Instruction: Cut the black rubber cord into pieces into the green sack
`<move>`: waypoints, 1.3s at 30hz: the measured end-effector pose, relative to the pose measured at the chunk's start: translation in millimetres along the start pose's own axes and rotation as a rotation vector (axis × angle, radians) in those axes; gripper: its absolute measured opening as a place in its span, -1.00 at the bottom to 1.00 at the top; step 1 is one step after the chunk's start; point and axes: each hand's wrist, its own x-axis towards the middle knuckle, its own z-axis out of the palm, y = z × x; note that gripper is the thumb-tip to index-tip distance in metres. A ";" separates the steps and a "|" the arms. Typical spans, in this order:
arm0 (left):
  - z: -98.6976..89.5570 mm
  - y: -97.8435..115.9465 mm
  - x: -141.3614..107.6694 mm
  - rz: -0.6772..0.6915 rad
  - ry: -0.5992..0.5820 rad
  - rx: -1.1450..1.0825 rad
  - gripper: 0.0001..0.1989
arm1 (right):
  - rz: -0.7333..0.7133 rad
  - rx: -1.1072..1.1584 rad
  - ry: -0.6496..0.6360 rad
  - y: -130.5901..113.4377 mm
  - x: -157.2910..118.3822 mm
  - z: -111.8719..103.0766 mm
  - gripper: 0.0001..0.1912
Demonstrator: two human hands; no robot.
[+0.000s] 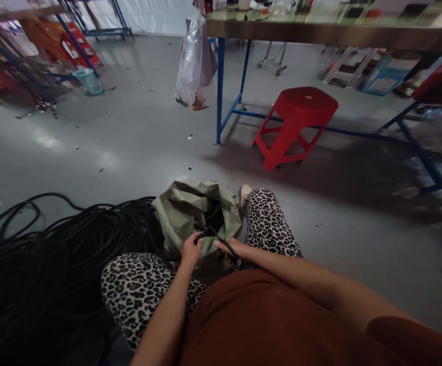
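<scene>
Between my knees stands an olive woven sack (175,206) with its mouth gaping. My right hand (231,249) is closed round the black handles of a pair of scissors (226,246), whose blades point up and left over the sack. A short black piece (204,233), perhaps cord, is pinched in my left hand (191,249), close to the blade tips. Whether the blades touch it I cannot tell. Dark contents inside the sack are too dim to make out. A big heap of black cord or tubing (102,229) lies on the floor at my left, against the sack.
A red plastic stool (305,104) stands ahead to the right, by a blue-legged worktable (320,34). From the table's corner hangs a clear plastic bag (194,61). A light blue basket (88,81) is on the floor at far left. Small scraps dot the grey floor (140,132).
</scene>
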 end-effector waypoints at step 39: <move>0.3 2.4 -6.1 0.065 -0.113 0.010 -0.75 | -0.061 -0.081 -0.024 0.5 -0.6 1.7 -0.41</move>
